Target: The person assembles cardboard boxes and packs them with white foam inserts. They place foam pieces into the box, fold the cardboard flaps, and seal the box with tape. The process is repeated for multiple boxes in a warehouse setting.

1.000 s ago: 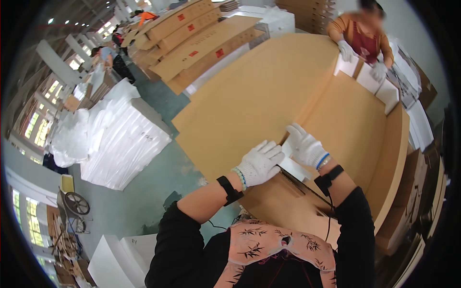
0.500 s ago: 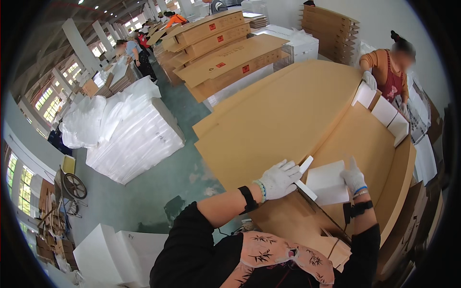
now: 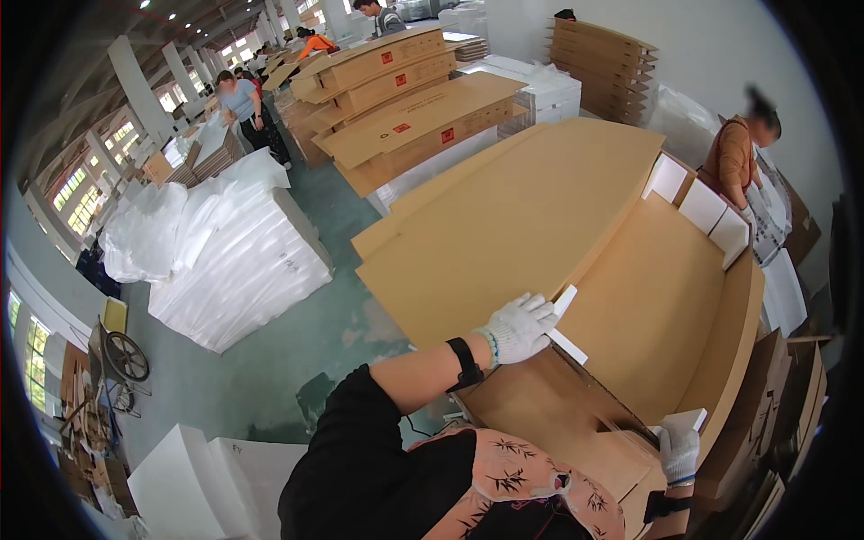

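The open carton (image 3: pixel 666 306) stretches away from the person, its far end already lined with white blocks (image 3: pixel 702 207). At the near end, the left hand (image 3: pixel 524 329) lies flat, its grip unclosed, against an angled white piece (image 3: pixel 568 346). The right hand (image 3: pixel 679 450) has its grip curled around another white piece (image 3: pixel 689 420) at the near right corner; between them, the edge looks unlined.

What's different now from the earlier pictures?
The right hand moved rightward and nearer the body, with a white piece, to the near-right corner of the open carton. The co-worker let go of the far-left white block. The left hand stayed on the white corner piece.
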